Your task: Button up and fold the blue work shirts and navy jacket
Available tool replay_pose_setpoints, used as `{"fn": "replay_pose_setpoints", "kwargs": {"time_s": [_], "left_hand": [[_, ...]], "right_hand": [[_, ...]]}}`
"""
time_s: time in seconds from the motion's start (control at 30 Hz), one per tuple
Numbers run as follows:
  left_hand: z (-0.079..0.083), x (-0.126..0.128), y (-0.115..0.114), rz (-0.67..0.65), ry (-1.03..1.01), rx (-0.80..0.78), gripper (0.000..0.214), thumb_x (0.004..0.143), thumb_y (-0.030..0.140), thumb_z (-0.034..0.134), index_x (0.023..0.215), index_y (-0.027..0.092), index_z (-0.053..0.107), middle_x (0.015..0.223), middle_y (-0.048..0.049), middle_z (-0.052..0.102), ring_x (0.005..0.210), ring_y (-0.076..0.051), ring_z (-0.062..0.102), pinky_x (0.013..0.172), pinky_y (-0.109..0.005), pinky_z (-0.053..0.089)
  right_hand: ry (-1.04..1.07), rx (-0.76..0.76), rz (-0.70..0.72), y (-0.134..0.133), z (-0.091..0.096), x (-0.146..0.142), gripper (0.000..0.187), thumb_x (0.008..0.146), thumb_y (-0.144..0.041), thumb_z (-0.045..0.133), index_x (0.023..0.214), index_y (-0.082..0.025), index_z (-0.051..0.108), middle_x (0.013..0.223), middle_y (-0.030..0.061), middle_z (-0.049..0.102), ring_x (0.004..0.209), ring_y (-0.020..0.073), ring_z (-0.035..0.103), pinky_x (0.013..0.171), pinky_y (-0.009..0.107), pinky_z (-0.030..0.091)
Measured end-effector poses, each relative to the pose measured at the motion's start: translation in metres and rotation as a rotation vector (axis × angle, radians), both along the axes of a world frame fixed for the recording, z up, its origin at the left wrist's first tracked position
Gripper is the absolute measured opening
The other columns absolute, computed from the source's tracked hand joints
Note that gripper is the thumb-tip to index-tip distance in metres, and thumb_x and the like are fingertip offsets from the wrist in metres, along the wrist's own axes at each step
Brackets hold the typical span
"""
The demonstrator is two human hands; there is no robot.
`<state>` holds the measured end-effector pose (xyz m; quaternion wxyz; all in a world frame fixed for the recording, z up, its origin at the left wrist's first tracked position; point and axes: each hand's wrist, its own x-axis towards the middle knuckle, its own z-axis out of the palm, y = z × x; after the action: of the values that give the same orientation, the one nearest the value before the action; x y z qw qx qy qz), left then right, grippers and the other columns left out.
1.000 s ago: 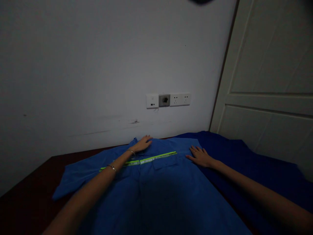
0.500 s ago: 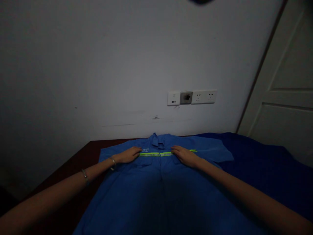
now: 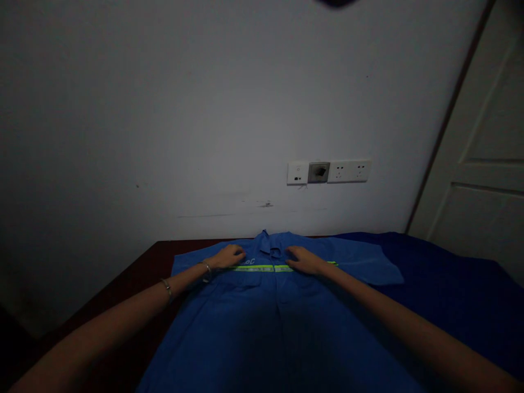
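A blue short-sleeved work shirt [image 3: 229, 333] lies spread out front side up, its collar toward the wall. A yellow-green and silver reflective strip [image 3: 257, 268] crosses its chest, with white letters partly showing above it. My left hand [image 3: 227, 256] rests on the chest beside the letters, fingers bent loosely and apart. On the other side of the front opening, my right hand [image 3: 303, 260] touches the cloth just below the collar [image 3: 268, 243], its fingers also apart. Neither hand visibly pinches the fabric. The shirt's lower part is in dark shadow.
Under the shirt is a dark red-brown tabletop [image 3: 143, 273], its back edge against a pale wall [image 3: 204, 136]. Dark blue cloth [image 3: 450, 289] lies at the right. Wall sockets [image 3: 347, 171] sit above the shirt, and a panelled door [image 3: 491, 131] stands at the right.
Both hands have slid a little toward the collar, and the right hand has also come inward toward the front opening. The view has shifted slightly, so everything appears lower and further right.
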<state>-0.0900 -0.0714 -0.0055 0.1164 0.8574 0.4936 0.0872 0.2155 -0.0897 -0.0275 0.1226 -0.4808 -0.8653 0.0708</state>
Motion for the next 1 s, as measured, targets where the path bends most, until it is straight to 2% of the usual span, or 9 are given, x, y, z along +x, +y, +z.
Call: {"fn": "replay_pose_setpoints", "kwargs": {"time_s": [0.13,0.27,0.4,0.53,0.67,0.8,0.87,0.93,1.0], "left_hand": [[0.005,0.036,0.039,0.104,-0.148,0.033,0.034,0.079,0.033,0.042,0.096,0.013,0.065,0.095,-0.0060,0.066,0.086,-0.017,0.058,0.078,-0.023,0.042],[0.004,0.074,0.069,0.254,-0.222,0.059,0.030,0.077,0.030,0.046,0.088,0.011,0.067,0.088,-0.0075,0.067,0.083,-0.016,0.059,0.074,-0.023,0.043],[0.000,0.098,0.086,0.399,-0.182,0.022,0.036,0.078,0.036,0.047,0.079,0.007,0.068,0.075,-0.0108,0.066,0.075,-0.018,0.060,0.068,-0.024,0.043],[-0.006,0.106,0.094,0.407,-0.145,-0.003,0.045,0.081,0.041,0.041,0.074,0.005,0.067,0.069,-0.0130,0.064,0.070,-0.019,0.060,0.064,-0.025,0.043],[-0.004,0.090,0.091,0.355,-0.133,0.016,0.036,0.083,0.028,0.036,0.084,0.008,0.066,0.080,-0.0113,0.066,0.077,-0.018,0.060,0.069,-0.024,0.043],[0.005,0.043,0.065,0.274,-0.039,0.078,0.027,0.076,0.019,0.043,0.090,0.010,0.064,0.094,-0.0116,0.064,0.091,-0.021,0.057,0.081,-0.027,0.041],[0.007,0.014,0.042,0.212,0.149,0.170,0.028,0.077,0.019,0.042,0.092,0.009,0.063,0.099,-0.0162,0.061,0.095,-0.025,0.055,0.083,-0.032,0.041],[0.005,-0.013,0.018,0.172,0.302,0.183,0.030,0.079,0.021,0.038,0.092,0.010,0.062,0.100,-0.0183,0.059,0.099,-0.027,0.053,0.085,-0.035,0.040],[-0.002,-0.038,-0.003,0.144,0.365,0.153,0.034,0.083,0.028,0.035,0.099,0.012,0.060,0.105,-0.0178,0.058,0.104,-0.028,0.050,0.089,-0.037,0.038]], "right_hand": [[-0.028,0.149,-0.038,0.019,0.013,-0.025,0.038,0.080,-0.023,0.045,0.116,-0.012,0.050,0.116,0.0132,0.054,0.109,0.0224,0.047,0.090,0.030,0.035],[-0.084,0.177,-0.044,0.033,0.010,-0.049,0.031,0.078,-0.021,0.046,0.108,-0.013,0.053,0.109,0.0123,0.056,0.103,0.0221,0.049,0.086,0.030,0.036],[-0.107,0.180,-0.092,0.045,0.001,-0.061,0.031,0.076,-0.020,0.048,0.106,-0.012,0.052,0.108,0.0142,0.055,0.101,0.0237,0.048,0.083,0.030,0.037],[-0.066,0.162,-0.105,0.054,-0.003,-0.061,0.033,0.076,-0.020,0.047,0.109,-0.012,0.051,0.108,0.0138,0.055,0.101,0.0231,0.049,0.084,0.030,0.037],[-0.012,0.149,-0.074,0.051,0.000,-0.054,0.037,0.077,-0.019,0.046,0.113,-0.012,0.050,0.111,0.0127,0.054,0.104,0.0218,0.048,0.088,0.029,0.035],[0.085,0.282,-0.061,0.023,0.008,-0.061,0.033,0.082,-0.015,0.036,0.111,-0.012,0.051,0.110,0.0133,0.053,0.105,0.0214,0.045,0.090,0.030,0.035],[0.090,0.277,0.074,-0.002,0.007,-0.076,0.031,0.082,-0.013,0.035,0.106,-0.013,0.054,0.106,0.0126,0.055,0.102,0.0210,0.047,0.088,0.031,0.037],[0.065,0.214,0.284,-0.032,0.001,-0.094,0.030,0.082,-0.013,0.035,0.104,-0.014,0.056,0.104,0.0119,0.056,0.100,0.0204,0.049,0.087,0.032,0.039],[0.070,0.146,0.478,-0.061,-0.008,-0.112,0.032,0.084,-0.019,0.038,0.110,-0.015,0.054,0.116,0.0120,0.052,0.109,0.0212,0.045,0.093,0.034,0.035]]}}
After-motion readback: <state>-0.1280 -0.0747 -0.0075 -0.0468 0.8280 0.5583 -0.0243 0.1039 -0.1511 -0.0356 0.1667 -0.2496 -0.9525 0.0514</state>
